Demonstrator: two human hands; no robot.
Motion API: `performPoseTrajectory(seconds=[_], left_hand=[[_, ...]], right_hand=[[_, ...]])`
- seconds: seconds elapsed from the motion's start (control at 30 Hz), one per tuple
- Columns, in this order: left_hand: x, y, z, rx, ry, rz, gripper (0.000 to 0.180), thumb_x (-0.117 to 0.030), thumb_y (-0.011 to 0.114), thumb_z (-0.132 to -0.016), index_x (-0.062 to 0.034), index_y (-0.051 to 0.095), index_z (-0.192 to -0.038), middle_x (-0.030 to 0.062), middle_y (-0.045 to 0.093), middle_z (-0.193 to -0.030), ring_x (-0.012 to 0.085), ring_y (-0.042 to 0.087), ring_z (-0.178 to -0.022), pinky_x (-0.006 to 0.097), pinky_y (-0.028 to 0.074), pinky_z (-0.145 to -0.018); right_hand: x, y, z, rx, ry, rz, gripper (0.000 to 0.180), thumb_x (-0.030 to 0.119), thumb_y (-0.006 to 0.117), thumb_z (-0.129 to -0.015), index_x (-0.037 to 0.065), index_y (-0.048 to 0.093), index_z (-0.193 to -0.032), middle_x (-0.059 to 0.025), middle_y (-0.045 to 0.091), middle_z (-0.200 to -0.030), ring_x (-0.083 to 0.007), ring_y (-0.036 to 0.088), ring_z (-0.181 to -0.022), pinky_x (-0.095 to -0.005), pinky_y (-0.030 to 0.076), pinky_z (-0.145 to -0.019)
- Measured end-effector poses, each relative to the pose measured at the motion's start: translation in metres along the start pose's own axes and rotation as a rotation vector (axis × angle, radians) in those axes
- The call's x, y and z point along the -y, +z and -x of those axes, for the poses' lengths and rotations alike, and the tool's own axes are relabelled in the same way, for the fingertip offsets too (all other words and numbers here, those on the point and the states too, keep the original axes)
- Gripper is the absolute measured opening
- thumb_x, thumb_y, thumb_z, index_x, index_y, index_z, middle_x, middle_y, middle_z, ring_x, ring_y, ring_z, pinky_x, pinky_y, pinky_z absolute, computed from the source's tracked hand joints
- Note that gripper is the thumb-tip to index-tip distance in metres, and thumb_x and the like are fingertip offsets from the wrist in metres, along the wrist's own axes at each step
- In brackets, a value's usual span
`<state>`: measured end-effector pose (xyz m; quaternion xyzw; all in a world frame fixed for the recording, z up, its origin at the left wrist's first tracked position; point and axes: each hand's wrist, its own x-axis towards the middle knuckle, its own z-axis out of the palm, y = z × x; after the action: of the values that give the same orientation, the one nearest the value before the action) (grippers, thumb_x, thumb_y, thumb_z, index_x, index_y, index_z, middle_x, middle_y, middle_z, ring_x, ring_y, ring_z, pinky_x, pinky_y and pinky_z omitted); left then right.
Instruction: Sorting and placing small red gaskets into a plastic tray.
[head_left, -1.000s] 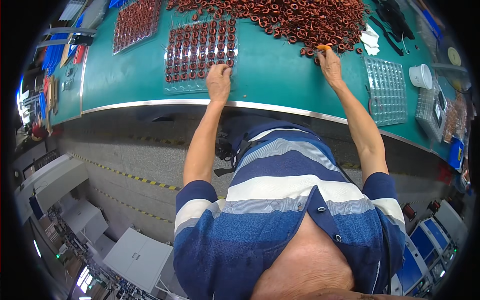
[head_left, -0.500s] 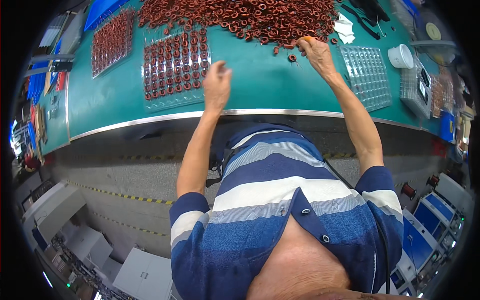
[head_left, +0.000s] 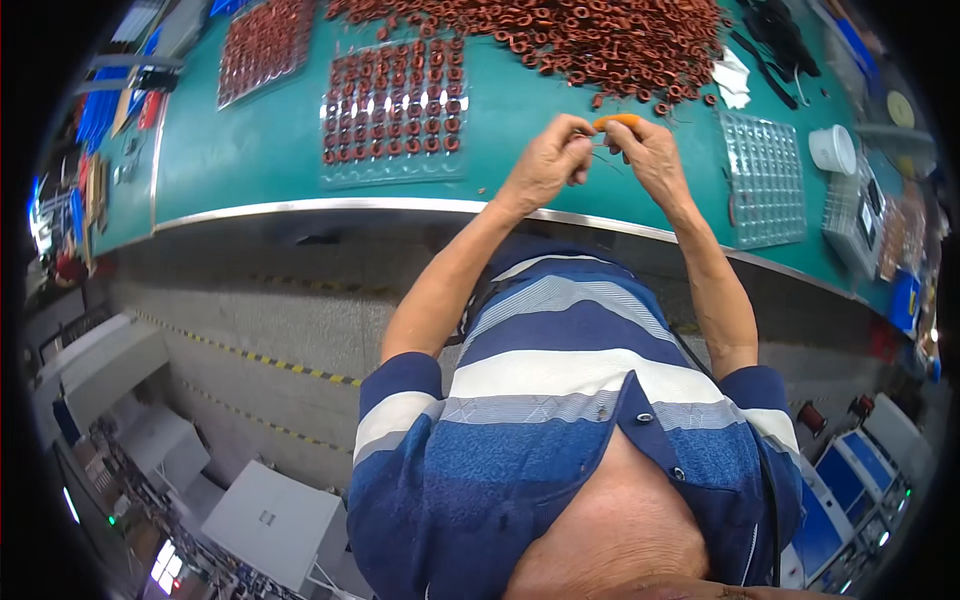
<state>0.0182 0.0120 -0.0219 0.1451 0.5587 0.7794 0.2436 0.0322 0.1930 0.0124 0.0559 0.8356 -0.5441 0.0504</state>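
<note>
My left hand and my right hand are close together over the green table, near its front edge. Both have their fingertips pinched around a small wire-wound ring coil, mostly hidden by the fingers; thin wire leads poke out between them. An orange finger cot covers one fingertip of the right hand. Just beyond lies a large heap of reddish-brown ring coils, a few loose at its near edge. To the left, a clear plastic tray holds rows of these coils.
Another filled clear tray lies farther left. Right of my hands are a clear tray with vacant pockets, a white tub, a crumpled white cloth and black straps. A metal strip edges the table.
My left hand has moved right from beside the filled tray to meet my right hand. The right hand has drawn back from the heap's edge toward me. The whole view has shifted slightly.
</note>
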Motion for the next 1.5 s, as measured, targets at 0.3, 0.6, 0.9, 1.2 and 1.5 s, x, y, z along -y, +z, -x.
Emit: performPoseTrajectory(seconds=[0.3, 0.6, 0.9, 1.2, 1.5], left_hand=[[0.013, -0.011, 0.010, -0.325, 0.444, -0.750, 0.020, -0.009, 0.057, -0.090, -0.0036, 0.057, -0.109, 0.0074, 0.058, -0.071, 0.0136, 0.056, -0.058, 0.029, 0.046, -0.055], [-0.014, -0.003, 0.020, -0.096, 0.003, 0.058, 0.013, -0.009, 0.052, -0.094, -0.0011, 0.054, -0.105, 0.0013, 0.053, -0.068, 0.0089, 0.053, -0.056, 0.024, 0.044, -0.050], [-0.028, 0.005, 0.010, -0.175, -0.014, 0.270, 0.009, -0.010, 0.052, -0.094, -0.0025, 0.051, -0.099, 0.0022, 0.050, -0.070, 0.0099, 0.051, -0.055, 0.025, 0.043, -0.048], [-0.023, -0.004, 0.016, -0.089, -0.006, 0.114, 0.023, -0.012, 0.053, -0.096, -0.0023, 0.049, -0.116, 0.0041, 0.052, -0.082, 0.0125, 0.055, -0.066, 0.026, 0.046, -0.058], [-0.041, -0.003, 0.017, -0.155, 0.145, -0.366, 0.017, -0.006, 0.054, -0.094, -0.0005, 0.053, -0.110, 0.0008, 0.054, -0.072, 0.0072, 0.051, -0.060, 0.022, 0.041, -0.053]], right_hand=[[0.034, 0.034, 0.030, -0.252, -0.909, 0.629, 0.011, 0.009, 0.071, -0.079, 0.002, 0.067, -0.085, -0.0132, 0.063, -0.086, -0.0302, 0.060, -0.080, -0.0362, 0.049, -0.069], [0.014, 0.016, 0.029, -0.275, -0.370, 0.091, 0.016, 0.018, 0.065, -0.088, 0.004, 0.071, -0.092, -0.0060, 0.065, -0.094, -0.0196, 0.061, -0.085, -0.0301, 0.048, -0.075], [0.011, 0.026, 0.026, -0.251, -0.097, -0.273, 0.022, 0.020, 0.061, -0.092, 0.001, 0.071, -0.091, -0.0029, 0.064, -0.093, -0.0115, 0.058, -0.081, -0.0262, 0.046, -0.075], [-0.013, 0.031, 0.031, -0.092, -0.031, -0.316, 0.032, 0.029, 0.062, -0.092, 0.001, 0.066, -0.109, -0.0051, 0.069, -0.088, -0.0109, 0.062, -0.077, -0.0241, 0.049, -0.069], [0.030, 0.030, 0.039, -0.239, -0.022, -0.473, 0.030, 0.025, 0.058, -0.095, -0.002, 0.069, -0.093, -0.0062, 0.067, -0.074, -0.0107, 0.060, -0.063, -0.0239, 0.048, -0.058]])
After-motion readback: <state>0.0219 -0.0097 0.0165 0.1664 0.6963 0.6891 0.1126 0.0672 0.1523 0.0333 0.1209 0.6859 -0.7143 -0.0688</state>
